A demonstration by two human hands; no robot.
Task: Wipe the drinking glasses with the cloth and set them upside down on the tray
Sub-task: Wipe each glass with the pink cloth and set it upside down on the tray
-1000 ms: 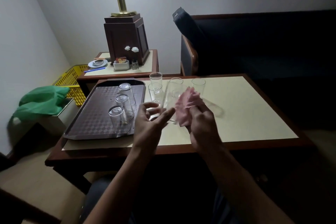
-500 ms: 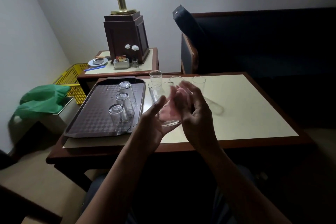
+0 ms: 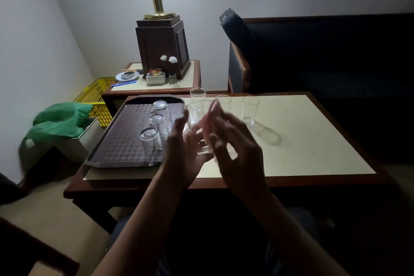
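From my remote seat I saw the glass (image 3: 197,123) raised above the surface (image 3: 302,141) at the centre of the frame, tilted, its mouth toward the upper left and its base low between both hands. The left hand (image 3: 186,152) cupped it from the left, thumb up along the wall and fingers curled under the base. The right hand (image 3: 239,152) stood just right of it, smeared by motion. A pink cloth (image 3: 211,116) showed as a blur at its fingertips against the glass, and I could not tell whether that hand gripped it. Left of the hands lay the dark tray (image 3: 121,145), and in it three upturned glasses (image 3: 150,141) stood in a row running toward the top of the frame. Behind the hands, three upright glasses (image 3: 250,107) stood on the surface, off the tray. At the left edge, a yellow basket (image 3: 96,94) sat beyond the surface, its contents hidden from me.
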